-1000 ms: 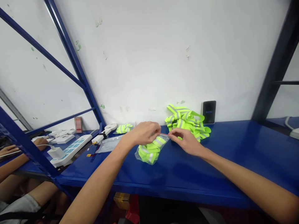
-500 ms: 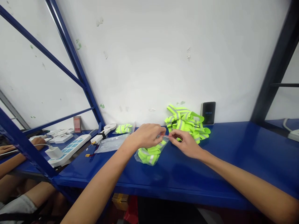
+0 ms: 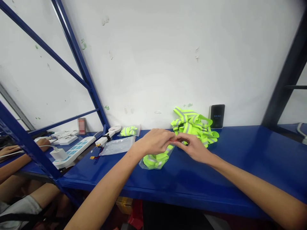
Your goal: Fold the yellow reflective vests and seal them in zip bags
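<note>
A clear zip bag (image 3: 156, 161) with a folded yellow-green reflective strap inside hangs from my two hands, low over the blue table. My left hand (image 3: 155, 141) is closed on the bag's red-edged top, its fingertips partly hidden. Close beside it, my right hand (image 3: 190, 146) pinches the same red seal between thumb and forefinger. Just behind my right hand lies a loose heap of yellow-green reflective straps (image 3: 192, 124). Left of my left hand rests a flat clear bag (image 3: 117, 146), and behind that a filled bag of reflective strap (image 3: 129, 131).
A phone (image 3: 217, 116) leans on the wall at the back right. Left are a small white fan (image 3: 114, 129), loose wires (image 3: 96, 155) and a white power strip (image 3: 75, 151). A blue shelf post (image 3: 31, 143) stands before another person's arms (image 3: 26, 159).
My hands have drawn closer together along the bag's red seal, and my left hand now covers more of the bag. The view has shifted slightly.
</note>
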`<state>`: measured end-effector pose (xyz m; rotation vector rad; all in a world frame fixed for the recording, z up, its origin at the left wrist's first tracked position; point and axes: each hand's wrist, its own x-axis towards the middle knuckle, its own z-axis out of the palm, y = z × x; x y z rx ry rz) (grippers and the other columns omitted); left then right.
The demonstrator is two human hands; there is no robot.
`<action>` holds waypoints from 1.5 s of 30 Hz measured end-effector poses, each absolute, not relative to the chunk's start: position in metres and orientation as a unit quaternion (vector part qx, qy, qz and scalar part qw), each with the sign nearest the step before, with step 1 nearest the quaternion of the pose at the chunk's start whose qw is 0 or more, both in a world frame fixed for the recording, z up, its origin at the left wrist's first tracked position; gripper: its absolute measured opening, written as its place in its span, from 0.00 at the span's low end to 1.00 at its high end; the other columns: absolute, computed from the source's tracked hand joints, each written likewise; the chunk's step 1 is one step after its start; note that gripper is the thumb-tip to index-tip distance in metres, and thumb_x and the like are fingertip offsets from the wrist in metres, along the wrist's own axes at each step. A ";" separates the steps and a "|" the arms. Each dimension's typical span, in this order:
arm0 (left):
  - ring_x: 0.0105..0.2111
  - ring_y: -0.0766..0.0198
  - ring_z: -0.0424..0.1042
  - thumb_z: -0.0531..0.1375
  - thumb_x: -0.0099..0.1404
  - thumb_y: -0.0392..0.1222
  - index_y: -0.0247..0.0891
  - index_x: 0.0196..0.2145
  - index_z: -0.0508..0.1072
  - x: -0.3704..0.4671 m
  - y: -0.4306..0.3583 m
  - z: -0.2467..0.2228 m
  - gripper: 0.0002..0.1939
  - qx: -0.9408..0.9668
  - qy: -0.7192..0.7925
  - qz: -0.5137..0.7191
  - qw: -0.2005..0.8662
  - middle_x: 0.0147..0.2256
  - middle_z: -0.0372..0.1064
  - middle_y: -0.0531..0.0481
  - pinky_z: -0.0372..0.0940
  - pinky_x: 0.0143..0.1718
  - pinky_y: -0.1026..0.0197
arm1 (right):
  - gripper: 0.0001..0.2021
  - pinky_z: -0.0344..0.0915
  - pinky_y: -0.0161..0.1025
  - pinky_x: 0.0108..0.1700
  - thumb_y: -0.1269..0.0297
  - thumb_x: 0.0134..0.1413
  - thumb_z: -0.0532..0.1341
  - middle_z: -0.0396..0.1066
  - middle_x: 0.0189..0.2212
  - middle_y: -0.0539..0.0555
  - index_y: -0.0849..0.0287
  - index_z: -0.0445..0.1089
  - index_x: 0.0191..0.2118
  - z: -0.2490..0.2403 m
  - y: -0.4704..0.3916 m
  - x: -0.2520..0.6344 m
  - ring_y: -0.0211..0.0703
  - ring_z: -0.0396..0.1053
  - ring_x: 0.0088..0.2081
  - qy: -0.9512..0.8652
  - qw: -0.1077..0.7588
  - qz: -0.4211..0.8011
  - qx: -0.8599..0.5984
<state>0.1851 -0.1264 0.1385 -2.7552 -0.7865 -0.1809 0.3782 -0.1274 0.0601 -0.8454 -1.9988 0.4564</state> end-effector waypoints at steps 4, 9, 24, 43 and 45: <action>0.32 0.60 0.71 0.51 0.69 0.41 0.39 0.36 0.66 0.185 -0.124 0.134 0.06 -0.944 -0.273 -0.068 0.170 0.35 0.73 0.50 0.52 0.26 0.61 | 0.08 0.62 0.39 0.37 0.63 0.64 0.54 0.69 0.34 0.53 0.57 0.69 0.39 0.065 -0.130 0.382 0.42 0.66 0.35 -0.852 0.396 0.131 -0.317; 0.28 0.60 0.72 0.49 0.68 0.59 0.37 0.30 0.68 0.174 -0.118 0.146 0.23 -0.933 -0.289 -0.044 0.210 0.30 0.72 0.47 0.53 0.25 0.63 | 0.09 0.59 0.38 0.35 0.67 0.66 0.50 0.64 0.32 0.53 0.58 0.67 0.39 0.072 -0.136 0.385 0.40 0.62 0.32 -0.869 0.391 0.029 -0.301; 0.32 0.65 0.72 0.48 0.70 0.51 0.38 0.47 0.67 0.118 -0.081 0.176 0.18 -0.823 -0.342 -0.398 0.218 0.37 0.71 0.47 0.65 0.32 0.64 | 0.12 0.69 0.38 0.32 0.63 0.65 0.45 0.68 0.21 0.52 0.58 0.62 0.34 0.071 -0.078 0.331 0.43 0.72 0.26 -0.685 0.424 0.361 -0.469; 0.50 0.54 0.65 0.50 0.67 0.40 0.39 0.43 0.74 0.136 0.003 0.012 0.15 -0.823 -0.481 -0.299 0.046 0.46 0.69 0.44 0.58 0.55 0.52 | 0.41 0.62 0.59 0.50 0.45 0.44 0.65 0.54 0.63 0.67 0.53 0.55 0.64 0.133 0.017 0.461 0.72 0.58 0.58 -0.721 0.095 -0.049 -0.685; 0.50 0.54 0.64 0.51 0.66 0.40 0.39 0.41 0.75 0.142 0.006 0.010 0.14 -0.808 -0.498 -0.313 0.038 0.44 0.70 0.44 0.58 0.55 0.52 | 0.48 0.64 0.57 0.50 0.45 0.39 0.68 0.53 0.64 0.68 0.55 0.52 0.65 0.123 0.030 0.474 0.71 0.59 0.57 -0.706 0.072 0.017 -0.704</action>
